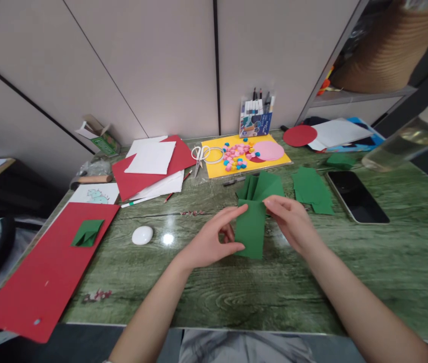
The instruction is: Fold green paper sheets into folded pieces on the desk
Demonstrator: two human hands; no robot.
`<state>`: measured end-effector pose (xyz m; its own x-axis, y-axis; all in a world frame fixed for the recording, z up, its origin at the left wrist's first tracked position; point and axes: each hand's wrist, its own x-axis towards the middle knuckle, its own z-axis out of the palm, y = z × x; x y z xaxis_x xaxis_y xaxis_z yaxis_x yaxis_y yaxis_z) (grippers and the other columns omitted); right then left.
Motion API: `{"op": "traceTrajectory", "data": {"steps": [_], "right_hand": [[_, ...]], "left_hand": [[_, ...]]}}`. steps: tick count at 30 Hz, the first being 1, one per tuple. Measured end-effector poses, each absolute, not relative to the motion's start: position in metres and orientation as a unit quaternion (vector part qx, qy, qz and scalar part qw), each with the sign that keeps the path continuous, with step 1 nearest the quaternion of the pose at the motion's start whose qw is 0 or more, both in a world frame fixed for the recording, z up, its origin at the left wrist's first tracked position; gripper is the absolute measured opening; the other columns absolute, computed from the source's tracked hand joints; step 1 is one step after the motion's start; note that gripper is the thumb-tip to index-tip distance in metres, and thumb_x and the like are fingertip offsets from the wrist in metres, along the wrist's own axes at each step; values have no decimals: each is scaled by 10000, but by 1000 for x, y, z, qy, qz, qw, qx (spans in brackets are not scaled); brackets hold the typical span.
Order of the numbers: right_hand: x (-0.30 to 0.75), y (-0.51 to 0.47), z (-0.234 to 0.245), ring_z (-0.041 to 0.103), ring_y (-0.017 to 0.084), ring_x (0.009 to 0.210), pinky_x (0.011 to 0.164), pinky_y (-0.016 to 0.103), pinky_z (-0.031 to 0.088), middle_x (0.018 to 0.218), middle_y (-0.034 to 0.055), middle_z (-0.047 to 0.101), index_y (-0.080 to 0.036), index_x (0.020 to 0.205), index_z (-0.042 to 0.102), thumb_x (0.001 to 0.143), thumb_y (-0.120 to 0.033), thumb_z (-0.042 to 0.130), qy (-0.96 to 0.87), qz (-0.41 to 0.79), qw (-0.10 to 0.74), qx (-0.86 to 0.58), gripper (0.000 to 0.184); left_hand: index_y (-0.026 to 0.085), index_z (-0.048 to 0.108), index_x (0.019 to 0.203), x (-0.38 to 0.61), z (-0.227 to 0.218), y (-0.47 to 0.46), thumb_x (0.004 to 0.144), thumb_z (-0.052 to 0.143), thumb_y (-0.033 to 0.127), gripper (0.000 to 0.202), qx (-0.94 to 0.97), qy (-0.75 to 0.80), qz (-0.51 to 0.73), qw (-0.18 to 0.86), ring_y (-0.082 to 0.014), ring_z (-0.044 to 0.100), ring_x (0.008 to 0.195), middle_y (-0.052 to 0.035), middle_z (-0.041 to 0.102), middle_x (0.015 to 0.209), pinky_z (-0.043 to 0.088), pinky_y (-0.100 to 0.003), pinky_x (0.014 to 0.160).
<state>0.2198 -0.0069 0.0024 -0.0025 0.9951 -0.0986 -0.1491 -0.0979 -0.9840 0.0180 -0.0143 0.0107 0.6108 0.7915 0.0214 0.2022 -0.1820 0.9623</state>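
A rectangular sheet of green paper (250, 229) lies in front of me on the table. My left hand (214, 234) holds its left side, the index finger on the top edge and the thumb near the lower left corner. At the upper right corner, the thumb and fingers of my right hand (291, 219) pinch the paper. Just behind it are more green pieces, one of them pleated (253, 186). A stack of cut green paper (312, 191) lies to the right of these, beside a phone (358, 196).
Scissors (198, 159) and a tape ring (214, 155) lie by yellow paper (214, 170) bearing pink and blue balls. Red card (47, 272) with a folded green piece (87, 233) overhangs the front edge at left. A white oval object (142, 235) and a bottle (406, 136) flank the work area.
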Motion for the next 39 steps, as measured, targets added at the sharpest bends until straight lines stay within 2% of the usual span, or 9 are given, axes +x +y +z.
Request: {"op": "traceTrajectory", "data": {"steps": [4, 9, 15, 20, 25, 28, 31, 35, 39], "right_hand": [[222, -7, 3, 357, 110, 526, 519, 258, 263, 510, -36, 394, -182, 494, 463, 729, -410, 624, -514, 533, 442, -506, 365], [214, -9, 0, 285, 103, 508, 498, 255, 217, 511, -56, 290, -197, 523, 335, 784, -416, 553, -568, 428, 449, -542, 405], [213, -8, -1, 359, 130, 570, 538, 259, 271, 576, -27, 368, -199, 580, 386, 862, -461, 391, -587, 391, 463, -537, 385], [212, -10, 0, 318, 121, 544, 520, 259, 242, 558, -38, 321, -200, 570, 374, 835, -406, 486, -573, 353, 492, -552, 354], [205, -15, -4, 281, 121, 522, 502, 258, 226, 548, -43, 266, -210, 569, 316, 851, -430, 449, -555, 318, 507, -578, 382], [206, -12, -7, 300, 129, 528, 504, 258, 246, 544, -33, 294, -212, 554, 308, 846, -512, 398, -541, 353, 501, -576, 429], [210, -8, -8, 377, 149, 583, 564, 263, 309, 581, -7, 397, -207, 559, 378, 847, -575, 305, -545, 412, 498, -534, 473], [209, -9, -8, 318, 128, 551, 540, 256, 275, 551, -28, 307, -202, 524, 317, 804, -517, 462, -579, 388, 463, -547, 445], [202, -12, -13, 279, 115, 526, 500, 250, 243, 547, -36, 266, -203, 533, 300, 818, -501, 449, -564, 374, 465, -571, 438]], "left_hand": [[352, 356, 1327, 19, 11, -14, 727, 648, 228, 678, 712, 351, 279, 541, -68, 476, 657, -63, 345, 1348, 481, -256, 632], [361, 335, 1337, 20, 10, -14, 719, 650, 203, 712, 701, 348, 286, 552, -58, 488, 648, -63, 316, 1370, 487, -241, 610], [352, 339, 1337, 20, 8, -14, 711, 648, 182, 718, 700, 354, 295, 545, -54, 483, 644, -57, 319, 1375, 484, -238, 609], [354, 339, 1337, 23, 9, -16, 709, 645, 188, 718, 704, 350, 279, 551, -56, 484, 636, -61, 323, 1374, 489, -241, 596], [361, 334, 1338, 25, 9, -18, 705, 654, 207, 725, 705, 347, 275, 554, -58, 492, 637, -59, 314, 1383, 495, -242, 596], [358, 330, 1341, 25, 8, -18, 707, 654, 219, 725, 701, 350, 279, 555, -58, 496, 635, -62, 309, 1388, 493, -240, 592], [355, 325, 1344, 24, 6, -16, 714, 646, 217, 720, 695, 361, 291, 549, -51, 499, 626, -65, 305, 1390, 484, -231, 581], [358, 320, 1344, 25, 5, -16, 714, 641, 201, 724, 690, 370, 302, 543, -46, 501, 623, -63, 301, 1390, 477, -222, 572], [345, 312, 1352, 26, 5, -18, 708, 643, 195, 740, 685, 372, 308, 545, -50, 509, 635, -71, 297, 1391, 489, -228, 586]]}}
